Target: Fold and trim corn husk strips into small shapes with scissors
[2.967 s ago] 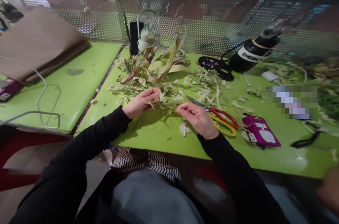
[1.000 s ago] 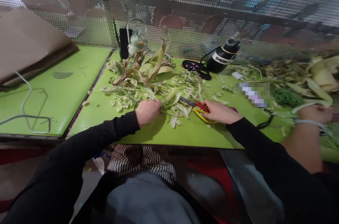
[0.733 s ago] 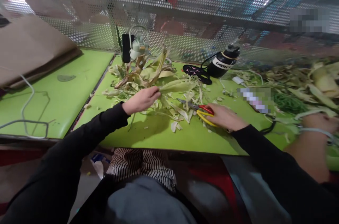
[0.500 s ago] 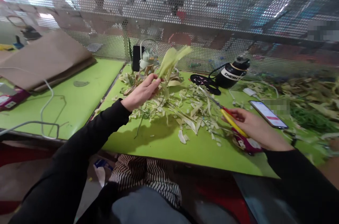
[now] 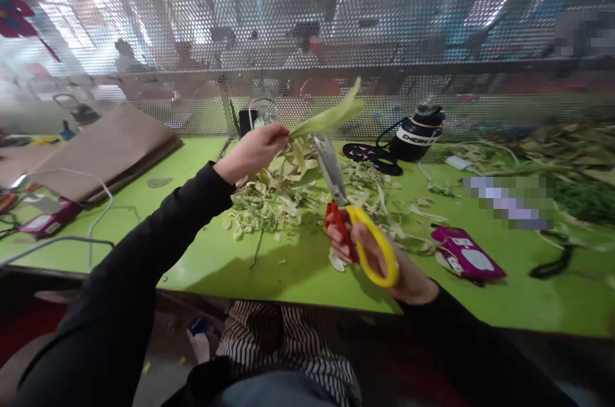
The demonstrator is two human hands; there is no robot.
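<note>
Pale green leaf (image 5: 331,116), upper centre of frame, pinched in left hand (image 5: 257,149), long axis rising rightward; scissors (image 5: 340,197), right of centre, gripped by right hand (image 5: 373,248), blades pointing up-left.

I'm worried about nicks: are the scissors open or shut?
Open: the scissors in the right hand show their blade tips slightly apart.

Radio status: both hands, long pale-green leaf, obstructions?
Left hand pinching leaf, free end raised; right hand gripping red-and-yellow-handled metal scissors. Blades close to leaf; contact unclear. Pale leafy scraps litter green tabletop beneath.
</note>
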